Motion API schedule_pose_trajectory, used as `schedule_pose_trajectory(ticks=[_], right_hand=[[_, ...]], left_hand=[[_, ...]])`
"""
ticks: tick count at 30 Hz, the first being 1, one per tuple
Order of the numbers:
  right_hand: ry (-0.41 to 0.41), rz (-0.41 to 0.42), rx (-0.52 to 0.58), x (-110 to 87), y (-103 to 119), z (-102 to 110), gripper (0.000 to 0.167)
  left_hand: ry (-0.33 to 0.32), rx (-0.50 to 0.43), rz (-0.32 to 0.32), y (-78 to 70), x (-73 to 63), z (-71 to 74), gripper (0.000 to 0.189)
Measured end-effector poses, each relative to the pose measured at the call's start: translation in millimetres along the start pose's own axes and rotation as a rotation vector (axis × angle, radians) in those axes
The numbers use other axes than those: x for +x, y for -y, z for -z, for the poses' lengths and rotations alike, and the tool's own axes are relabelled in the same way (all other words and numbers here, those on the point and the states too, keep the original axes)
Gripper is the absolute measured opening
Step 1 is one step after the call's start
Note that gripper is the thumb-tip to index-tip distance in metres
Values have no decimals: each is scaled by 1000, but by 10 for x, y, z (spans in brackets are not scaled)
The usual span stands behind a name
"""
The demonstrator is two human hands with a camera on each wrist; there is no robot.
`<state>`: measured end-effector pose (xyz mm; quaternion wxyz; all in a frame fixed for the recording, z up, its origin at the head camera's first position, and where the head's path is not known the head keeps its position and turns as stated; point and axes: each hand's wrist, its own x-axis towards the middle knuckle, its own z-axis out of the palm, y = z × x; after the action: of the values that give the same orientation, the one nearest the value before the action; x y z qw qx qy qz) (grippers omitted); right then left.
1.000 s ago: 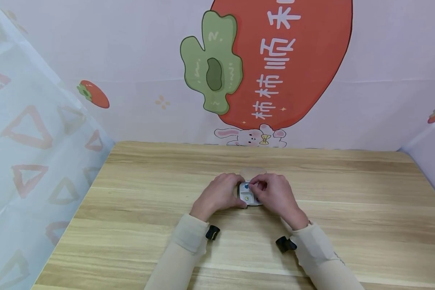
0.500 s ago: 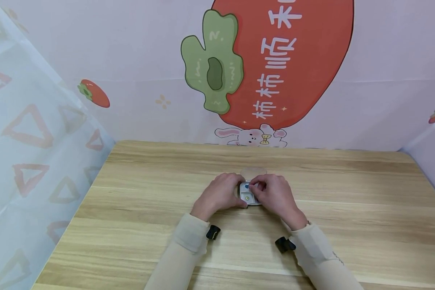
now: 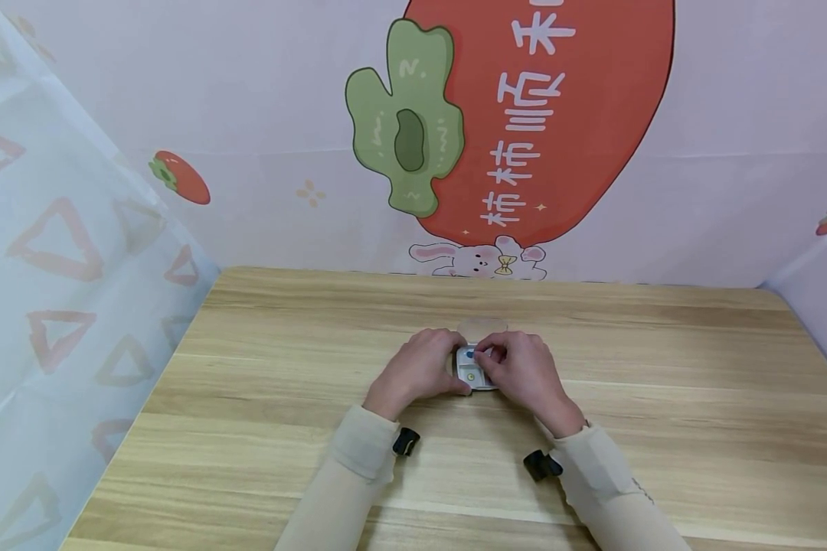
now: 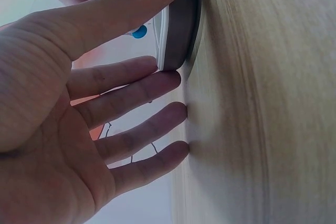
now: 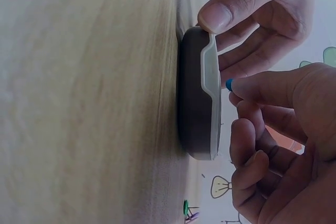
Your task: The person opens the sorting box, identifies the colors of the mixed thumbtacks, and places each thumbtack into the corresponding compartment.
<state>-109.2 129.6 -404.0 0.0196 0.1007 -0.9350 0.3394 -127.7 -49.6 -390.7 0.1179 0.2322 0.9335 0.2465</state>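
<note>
A small rounded pill-style box with a dark brown shell and a white compartmented inside (image 5: 197,108) stands flat on the table, between the two hands. A tiny yellow pellet (image 3: 471,376) lies in its near-left compartment; the right-hand compartments are mostly hidden.

A small bright blue pellet (image 5: 229,84) is pinched between thumb and finger of the right hand (image 3: 527,369), just above the white rim and apart from it. The fingertip pinch probably suits so small a piece, keeping the rest of the hand out of the compartments. Its other fingers curl loosely beside the box.

The left hand (image 3: 423,365) is clamped on the box from the left, thumb at the near edge and fingers at the far corner. This hold seems meant to stop a light box sliding, while leaving the top uncovered. A translucent, rounded lid (image 3: 482,329) lies beyond the box, out of the way; whether it is hinged cannot be told.

Below each hand, a black wrist-worn device sits by a cream sleeve (image 3: 365,444). The pale wood-grain table (image 3: 282,329) meets a white printed cloth backdrop (image 3: 262,99), whose big red persimmon carries sideways white characters: 柿柿顺, then one cut off by the upper edge. No brand or label is legible on the box.
</note>
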Motion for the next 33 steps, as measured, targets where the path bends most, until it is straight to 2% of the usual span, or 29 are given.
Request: schedule_pose_trajectory(ticks=[33], right_hand=[[5,3,-16,6,-21,-25,5]], left_hand=[[12,15,2,-16,-10,0,58]])
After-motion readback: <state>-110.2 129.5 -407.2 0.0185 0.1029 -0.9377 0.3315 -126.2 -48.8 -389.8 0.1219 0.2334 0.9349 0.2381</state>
